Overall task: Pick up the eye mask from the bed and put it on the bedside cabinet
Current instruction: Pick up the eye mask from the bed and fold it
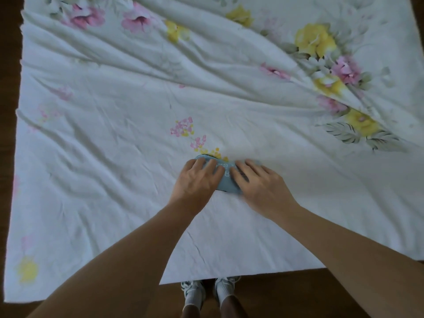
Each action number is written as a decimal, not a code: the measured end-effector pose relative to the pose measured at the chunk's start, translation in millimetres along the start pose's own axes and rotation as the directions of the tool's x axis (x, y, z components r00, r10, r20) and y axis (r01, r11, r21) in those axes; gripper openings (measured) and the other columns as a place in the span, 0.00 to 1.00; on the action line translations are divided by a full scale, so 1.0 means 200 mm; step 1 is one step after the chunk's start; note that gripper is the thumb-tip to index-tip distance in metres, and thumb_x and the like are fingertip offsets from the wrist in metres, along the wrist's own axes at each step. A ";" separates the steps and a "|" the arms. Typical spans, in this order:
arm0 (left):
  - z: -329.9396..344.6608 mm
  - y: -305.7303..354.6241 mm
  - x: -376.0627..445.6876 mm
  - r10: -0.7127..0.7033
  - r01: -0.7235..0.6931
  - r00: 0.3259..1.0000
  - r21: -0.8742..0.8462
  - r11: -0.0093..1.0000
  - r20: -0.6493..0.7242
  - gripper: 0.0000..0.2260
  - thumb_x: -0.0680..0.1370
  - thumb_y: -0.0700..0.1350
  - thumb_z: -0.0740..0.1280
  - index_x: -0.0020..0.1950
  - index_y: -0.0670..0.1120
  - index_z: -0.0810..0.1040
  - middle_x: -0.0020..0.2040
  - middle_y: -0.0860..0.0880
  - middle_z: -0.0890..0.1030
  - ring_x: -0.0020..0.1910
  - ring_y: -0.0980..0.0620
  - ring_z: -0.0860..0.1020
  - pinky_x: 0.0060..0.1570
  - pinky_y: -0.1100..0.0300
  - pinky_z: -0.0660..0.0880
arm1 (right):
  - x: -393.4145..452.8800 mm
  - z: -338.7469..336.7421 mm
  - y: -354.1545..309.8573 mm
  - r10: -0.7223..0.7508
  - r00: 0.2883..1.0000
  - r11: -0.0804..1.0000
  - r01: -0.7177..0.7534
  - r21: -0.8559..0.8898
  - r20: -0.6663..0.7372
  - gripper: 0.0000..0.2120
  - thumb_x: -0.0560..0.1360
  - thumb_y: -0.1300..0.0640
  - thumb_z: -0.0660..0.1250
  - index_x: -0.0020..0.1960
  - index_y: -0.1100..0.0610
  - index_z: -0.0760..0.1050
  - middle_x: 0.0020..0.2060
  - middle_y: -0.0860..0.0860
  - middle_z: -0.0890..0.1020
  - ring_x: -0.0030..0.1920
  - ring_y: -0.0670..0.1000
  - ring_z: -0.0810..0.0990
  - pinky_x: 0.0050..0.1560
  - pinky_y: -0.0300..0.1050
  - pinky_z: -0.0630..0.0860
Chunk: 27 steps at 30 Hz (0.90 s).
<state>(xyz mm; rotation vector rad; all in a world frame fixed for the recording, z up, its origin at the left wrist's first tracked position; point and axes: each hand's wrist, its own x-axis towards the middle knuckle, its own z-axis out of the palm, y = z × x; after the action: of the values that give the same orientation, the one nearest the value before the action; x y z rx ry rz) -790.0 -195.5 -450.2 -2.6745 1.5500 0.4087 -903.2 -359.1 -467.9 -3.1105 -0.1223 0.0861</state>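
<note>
A light blue eye mask (226, 179) with pale stitched marks lies flat on the bed (114, 138), which is covered by a white sheet with pink and yellow flowers. My left hand (197, 180) rests palm down on the mask's left end, fingers curled over its edge. My right hand (257, 182) lies on the mask's right end, fingers bent onto the cloth. Both hands cover much of the mask; only its middle strip shows. The bedside cabinet is out of view.
The sheet is wrinkled, with deep folds running across the upper right. Dark wooden floor (298, 294) shows along the left edge and below the bed's near edge, where my feet in white shoes (206, 292) stand.
</note>
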 end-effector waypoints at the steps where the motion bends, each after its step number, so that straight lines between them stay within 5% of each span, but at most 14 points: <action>1: -0.02 0.01 0.01 -0.022 0.022 1.000 -0.002 1.000 0.008 0.12 0.72 0.33 0.68 0.54 0.43 0.77 0.48 0.44 0.81 0.48 0.42 0.80 0.50 0.48 0.78 | 0.01 -0.01 0.00 0.009 1.000 1.000 -0.009 0.005 0.005 0.14 0.76 0.65 0.62 0.61 0.62 0.76 0.59 0.59 0.83 0.59 0.61 0.81 0.48 0.54 0.82; 6: -0.14 -0.01 0.04 -0.105 0.112 0.990 -0.080 0.990 0.089 0.07 0.74 0.34 0.67 0.48 0.43 0.76 0.40 0.46 0.80 0.34 0.46 0.76 0.35 0.54 0.72 | 0.09 -0.16 0.03 0.150 0.970 0.962 -0.188 0.199 0.191 0.10 0.72 0.63 0.66 0.52 0.55 0.80 0.41 0.52 0.85 0.40 0.58 0.82 0.36 0.49 0.77; 9: -0.22 -0.04 0.00 -0.212 0.246 0.966 -0.281 0.928 0.147 0.01 0.77 0.40 0.65 0.47 0.43 0.73 0.38 0.46 0.78 0.33 0.46 0.72 0.32 0.55 0.67 | 0.16 -0.30 0.09 0.215 0.892 0.816 -0.387 0.429 0.397 0.04 0.76 0.59 0.65 0.46 0.53 0.78 0.35 0.52 0.82 0.35 0.57 0.78 0.31 0.48 0.70; 13: -0.39 -0.06 -0.10 -0.394 0.517 0.855 -0.619 0.591 0.338 0.09 0.75 0.43 0.68 0.40 0.45 0.68 0.32 0.47 0.74 0.31 0.46 0.73 0.28 0.58 0.67 | 0.24 -0.53 0.16 0.238 0.831 0.537 -0.544 0.645 0.503 0.10 0.75 0.56 0.71 0.38 0.59 0.76 0.33 0.54 0.80 0.35 0.54 0.78 0.33 0.47 0.69; 16: -0.57 -0.05 -0.19 -0.329 0.603 0.791 -0.748 0.276 0.516 0.03 0.73 0.40 0.68 0.43 0.42 0.75 0.38 0.46 0.79 0.38 0.47 0.77 0.37 0.57 0.74 | 0.29 -0.75 0.18 0.280 0.776 0.275 -0.629 0.727 0.565 0.12 0.73 0.53 0.74 0.39 0.62 0.78 0.33 0.53 0.80 0.36 0.53 0.81 0.37 0.47 0.76; 19: -0.78 -0.03 -0.33 -0.258 0.606 0.765 -0.795 -0.024 0.590 0.09 0.73 0.38 0.70 0.54 0.42 0.80 0.49 0.42 0.85 0.48 0.45 0.84 0.45 0.52 0.82 | 0.30 -0.98 0.17 0.233 0.732 -0.028 -0.653 0.756 0.641 0.20 0.69 0.44 0.76 0.49 0.60 0.82 0.41 0.53 0.86 0.46 0.53 0.87 0.41 0.46 0.84; 22: -0.99 0.00 -0.46 -0.232 0.562 0.770 -0.804 -0.194 0.594 0.12 0.75 0.38 0.70 0.59 0.45 0.81 0.54 0.43 0.86 0.51 0.46 0.85 0.49 0.48 0.84 | 0.30 -1.20 0.10 0.153 0.738 -0.195 -0.629 0.753 0.657 0.19 0.64 0.44 0.79 0.50 0.52 0.84 0.47 0.52 0.89 0.49 0.52 0.87 0.43 0.45 0.84; 27: -1.35 0.04 -0.65 -0.234 0.429 0.811 -0.818 -0.384 0.536 0.13 0.77 0.39 0.70 0.61 0.46 0.80 0.56 0.44 0.86 0.54 0.45 0.84 0.54 0.45 0.82 | 0.28 -1.56 -0.07 0.166 0.783 -0.328 -0.529 0.783 0.599 0.14 0.67 0.59 0.79 0.52 0.51 0.84 0.50 0.52 0.88 0.51 0.54 0.87 0.45 0.46 0.84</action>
<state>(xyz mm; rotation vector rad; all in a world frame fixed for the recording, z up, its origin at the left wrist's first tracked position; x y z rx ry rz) -801.1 -129.9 -158.3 -3.3898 -0.4690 2.7643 -830.7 -347.7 -158.3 -1.2344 0.6621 0.3709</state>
